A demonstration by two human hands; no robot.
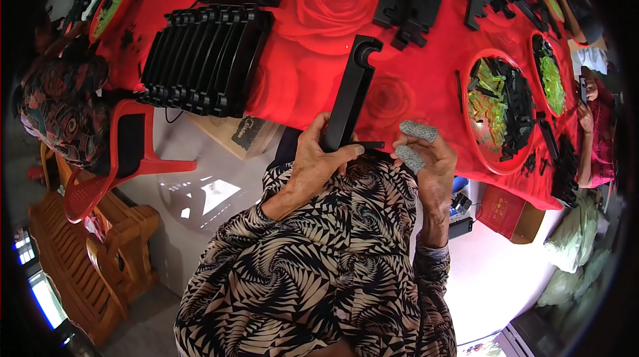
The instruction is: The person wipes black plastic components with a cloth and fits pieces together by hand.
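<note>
A long black plastic piece (pixel 349 94) with a rounded notch at its far end is gripped in my left hand (pixel 318 159), fingers wrapped round its near end. Under my left thumb a thin black strip (pixel 371 145) sticks out to the right. My right hand (pixel 436 159) is close to that strip's tip, with grey textured covers (pixel 418 131) on two fingers. Those fingers are apart, and I see nothing between them. To my left, a row of similar black pieces (pixel 203 57) lies side by side on the red rose-patterned cloth (pixel 293 84).
A red-rimmed tray (pixel 474 137) of yellow-green and black small parts stands at right, a second tray (pixel 550 80) beyond it. More black pieces (pixel 413 0) lie at the far side. A red chair (pixel 130 150) is at left; other people sit at both sides.
</note>
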